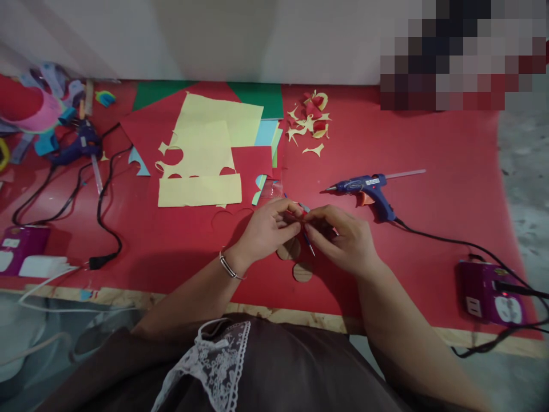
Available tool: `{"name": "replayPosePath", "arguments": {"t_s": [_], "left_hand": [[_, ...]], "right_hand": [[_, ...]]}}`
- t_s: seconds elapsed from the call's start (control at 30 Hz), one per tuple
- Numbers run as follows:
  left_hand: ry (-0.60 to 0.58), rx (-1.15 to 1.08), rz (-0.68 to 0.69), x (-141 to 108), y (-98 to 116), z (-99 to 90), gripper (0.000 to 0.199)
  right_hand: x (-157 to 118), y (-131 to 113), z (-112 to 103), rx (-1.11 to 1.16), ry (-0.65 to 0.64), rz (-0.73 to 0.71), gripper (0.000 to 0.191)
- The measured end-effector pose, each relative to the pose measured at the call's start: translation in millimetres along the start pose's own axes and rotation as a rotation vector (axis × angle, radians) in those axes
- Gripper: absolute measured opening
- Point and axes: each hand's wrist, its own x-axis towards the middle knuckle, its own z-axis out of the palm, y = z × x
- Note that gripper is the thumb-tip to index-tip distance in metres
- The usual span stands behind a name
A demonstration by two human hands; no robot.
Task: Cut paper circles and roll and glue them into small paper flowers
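Observation:
My left hand (pixel 266 230) and my right hand (pixel 349 237) meet fingertip to fingertip above the red tabletop. Both are closed in a pinch on something small and reddish, mostly hidden by the fingers. Below them lie two round brown discs (pixel 302 272), one partly covered by my left hand. A thin blue pen-like tool with a metal tip (pixel 309 246) slants down between my hands, its upper part hidden. Beyond my right hand, a blue hot glue gun (pixel 368 187) with an orange trigger lies on its side, a glue stick in its back.
Cut yellow felt sheets (pixel 203 149) lie over red and green ones at the back. A pile of scraps (pixel 313 117) sits right of them. Purple power boxes (pixel 484 292) with cables stand at both sides. Another glue gun (pixel 81 143) lies at left.

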Motion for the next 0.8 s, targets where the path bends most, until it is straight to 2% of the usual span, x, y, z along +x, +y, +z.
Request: {"name": "replayPosePath", "arguments": {"t_s": [0.13, 0.3, 0.57, 0.8], "left_hand": [[-0.032, -0.135, -0.037, 1, 2, -0.2, 0.014], [0.042, -0.117, -0.008, 1, 8, -2.6, 0.015], [0.04, -0.064, -0.054, -1, 14, -10.8, 0.016], [0.063, -0.078, -0.073, -3, 17, -9.8, 0.016]], "right_hand": [[1, -1, -1, 0.004, -0.01, -0.003, 0.006], [2, -5, -2, 0.001, -0.033, -0.01, 0.01], [3, -5, -3, -0.052, -0.027, -0.066, 0.014], [4, -3, -3, -0.074, -0.028, -0.128, 0.015]]}}
